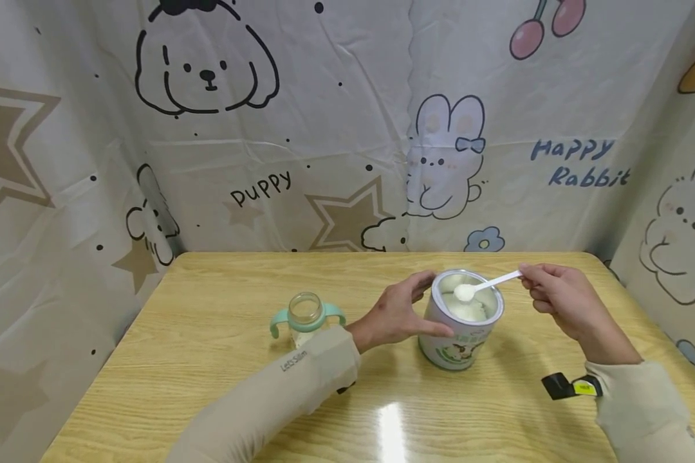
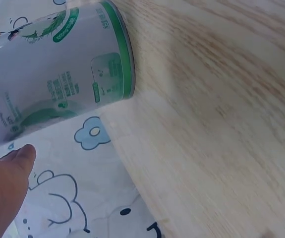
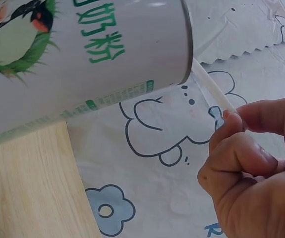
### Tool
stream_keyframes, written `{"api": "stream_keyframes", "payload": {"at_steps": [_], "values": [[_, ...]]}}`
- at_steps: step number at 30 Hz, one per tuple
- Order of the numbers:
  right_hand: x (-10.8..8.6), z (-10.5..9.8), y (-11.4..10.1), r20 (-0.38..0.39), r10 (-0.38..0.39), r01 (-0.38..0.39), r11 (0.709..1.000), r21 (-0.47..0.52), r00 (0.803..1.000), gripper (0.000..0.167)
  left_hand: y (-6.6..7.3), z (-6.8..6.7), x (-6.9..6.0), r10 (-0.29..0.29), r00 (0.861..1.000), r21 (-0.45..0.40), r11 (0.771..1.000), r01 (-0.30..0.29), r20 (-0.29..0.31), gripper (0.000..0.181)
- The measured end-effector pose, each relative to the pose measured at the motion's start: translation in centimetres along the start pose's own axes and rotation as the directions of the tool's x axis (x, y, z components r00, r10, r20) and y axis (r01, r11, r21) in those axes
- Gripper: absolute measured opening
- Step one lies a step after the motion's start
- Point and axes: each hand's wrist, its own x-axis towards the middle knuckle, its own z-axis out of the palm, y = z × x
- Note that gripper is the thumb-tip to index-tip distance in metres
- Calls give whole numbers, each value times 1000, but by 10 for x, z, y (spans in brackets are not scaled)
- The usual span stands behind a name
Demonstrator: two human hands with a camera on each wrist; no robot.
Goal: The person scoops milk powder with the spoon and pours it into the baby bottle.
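Observation:
A white milk powder can (image 1: 455, 350) with green print stands uncovered on the table, pale powder inside. My left hand (image 1: 395, 313) holds it from the left, thumb along the front and fingers toward the back rim. Between thumb and fingers of my right hand (image 1: 567, 302) is the handle end of a white scoop (image 1: 498, 280). Its bowl, heaped with powder, is over the can's opening. In the right wrist view the can (image 3: 97, 64) hides the scoop's bowl, and only the handle (image 3: 214, 89) shows.
A baby bottle (image 1: 305, 310) with mint-green handles stands uncapped left of the can, partly hidden by my left sleeve (image 1: 318, 366). The wood-grain table (image 1: 220, 289) ends at a printed cloth (image 1: 347, 128) hanging behind it. A black strap device (image 1: 572, 386) sits at my right wrist.

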Motion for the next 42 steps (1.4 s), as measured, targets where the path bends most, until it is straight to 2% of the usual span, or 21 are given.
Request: {"api": "stream_keyframes", "payload": {"at_steps": [7,15,24,29,35,42], "values": [[1,2,-4,15,-47,44,986,162,999,28,5,-11,-5,-21,1000,-17,1000,20,-6,96],[0,9,-8,1,-91,89,973,211,996,27,11,-25,-10,-79,997,-54,995,78,-19,95],[0,18,-16,-36,-87,92,978,188,996,29,16,-37,-16,-101,994,-47,994,99,-40,95],[-1,23,-22,-67,-101,110,984,142,993,27,18,-45,-17,-86,995,-62,995,84,-45,93],[1,33,-30,-71,-100,109,984,139,992,26,19,-56,-22,-80,995,-97,992,75,-54,92],[6,49,-36,-70,-96,105,983,148,993,29,20,-68,-29,-75,995,-83,994,69,-67,93]]}}
